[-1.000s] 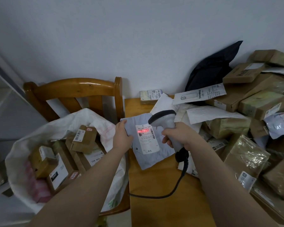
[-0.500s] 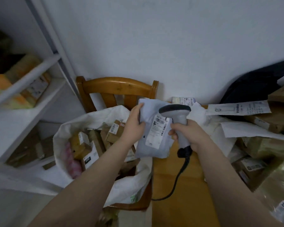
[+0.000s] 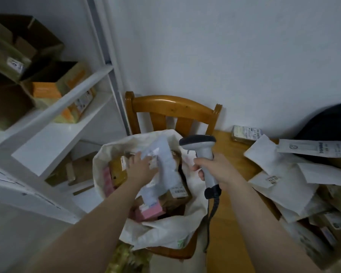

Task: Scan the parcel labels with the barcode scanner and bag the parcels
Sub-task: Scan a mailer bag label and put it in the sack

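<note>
On your far left stands a white shelf unit, with open cardboard boxes on its upper boards, one of them with orange faces. Just right of its upright is a wooden chair, backed against the white wall. On its seat sits a white bag, mouth wide open and holding packed parcels: a yellowish box by the left wall of the bag, a pink box near the front, and a brown box with a barcode label.

Your left hand reaches over the bag's mouth and lies against the left edge of the grey mailer, fingers stretched forward. The mailer sits over the parcels inside the bag, blurred, and you cannot tell whether the hand grips it or only touches it.

Your right hand is wrapped firmly round the grip of the barcode scanner, held upright between the bag and the table edge, head pointing left toward the bag. Its dark cable hangs from the handle's base.

Further right is the wooden table. A small labelled parcel lies at the wall, and a heap of white mailers and wrapped boxes covers the table's right side, with a dark bag behind it.
</note>
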